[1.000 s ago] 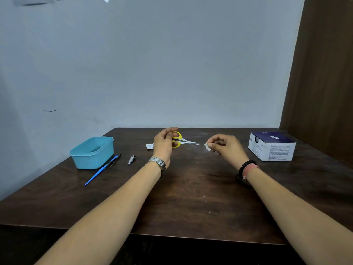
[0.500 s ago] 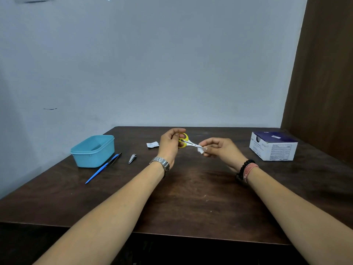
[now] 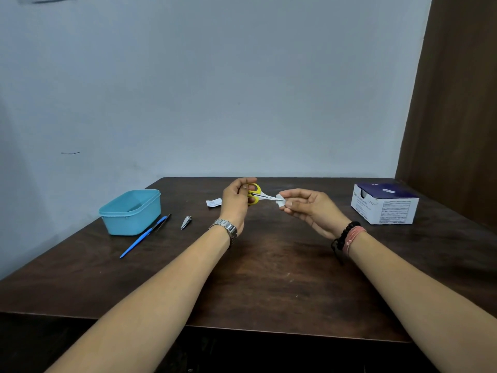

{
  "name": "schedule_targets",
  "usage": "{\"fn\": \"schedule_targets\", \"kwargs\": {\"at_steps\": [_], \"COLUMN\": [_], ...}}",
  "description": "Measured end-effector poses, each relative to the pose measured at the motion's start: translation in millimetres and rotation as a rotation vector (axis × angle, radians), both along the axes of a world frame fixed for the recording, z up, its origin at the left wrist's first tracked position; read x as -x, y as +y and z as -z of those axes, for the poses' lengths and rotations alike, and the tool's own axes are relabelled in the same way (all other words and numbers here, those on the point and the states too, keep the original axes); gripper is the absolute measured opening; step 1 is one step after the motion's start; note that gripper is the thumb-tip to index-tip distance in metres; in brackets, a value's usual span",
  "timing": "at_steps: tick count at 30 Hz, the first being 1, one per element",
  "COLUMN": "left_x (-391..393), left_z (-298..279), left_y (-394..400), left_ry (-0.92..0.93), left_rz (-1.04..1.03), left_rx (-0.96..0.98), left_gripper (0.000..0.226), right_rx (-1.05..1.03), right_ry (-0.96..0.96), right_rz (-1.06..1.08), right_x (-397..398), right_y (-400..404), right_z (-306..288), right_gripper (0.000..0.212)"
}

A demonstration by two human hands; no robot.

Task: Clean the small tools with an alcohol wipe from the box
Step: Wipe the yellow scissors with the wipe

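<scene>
my left hand (image 3: pixel 236 201) is gripping the small yellow-handled steel scissors (image 3: pixel 258 194) above the dark wooden table (image 3: pixel 269 278); my right hand (image 3: pixel 309 208) is pinching the white alcohol wipe (image 3: pixel 279 200) around the blades; white-and-navy cardboard wipe box (image 3: pixel 384 203) is sitting well apart, far right

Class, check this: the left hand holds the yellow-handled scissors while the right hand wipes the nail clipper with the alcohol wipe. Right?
Not quite. In the head view the right hand pinches the alcohol wipe around the blades of the scissors held by the left hand; the nail clipper lies untouched on the table.

Dark wood table (image 3: pixel 269 278), matt plastic tub (image 3: pixel 129 214), metal-bladed scissors (image 3: pixel 259 194).
</scene>
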State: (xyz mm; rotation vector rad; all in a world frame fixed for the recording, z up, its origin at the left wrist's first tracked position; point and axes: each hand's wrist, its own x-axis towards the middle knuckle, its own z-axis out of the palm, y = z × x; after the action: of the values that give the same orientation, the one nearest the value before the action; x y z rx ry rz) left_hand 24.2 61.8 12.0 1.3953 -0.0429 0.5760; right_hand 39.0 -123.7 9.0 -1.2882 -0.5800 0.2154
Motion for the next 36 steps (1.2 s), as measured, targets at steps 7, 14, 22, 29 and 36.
{"fn": "schedule_targets", "kwargs": {"at_steps": [7, 14, 22, 29, 36], "left_x": [-1, -2, 1, 8, 5], "left_z": [3, 2, 2, 4, 5], "left_y": [-3, 3, -3, -8, -2], "left_ry": [-0.008, -0.025, -0.051, -0.107, -0.003], "left_rz": [0.005, -0.056, -0.057, 0.029, 0.032], "left_rx": [-0.05, 0.002, -0.067, -0.28, -0.336], "left_gripper": [0.033, 0.03, 0.028, 0.025, 0.02], "right_rx": [0.019, -0.058, -0.082, -0.009, -0.035], "right_ry": [0.013, 0.046, -0.064, -0.109, -0.071], "right_rz": [-0.01, -0.029, 0.116, 0.329, 0.423], "right_x": [2, 1, 2, -3, -11], "right_y": [3, -1, 1, -1, -8], "right_z": [3, -2, 1, 2, 1], "right_gripper": [0.023, 0.034, 0.024, 0.007, 0.008]}}
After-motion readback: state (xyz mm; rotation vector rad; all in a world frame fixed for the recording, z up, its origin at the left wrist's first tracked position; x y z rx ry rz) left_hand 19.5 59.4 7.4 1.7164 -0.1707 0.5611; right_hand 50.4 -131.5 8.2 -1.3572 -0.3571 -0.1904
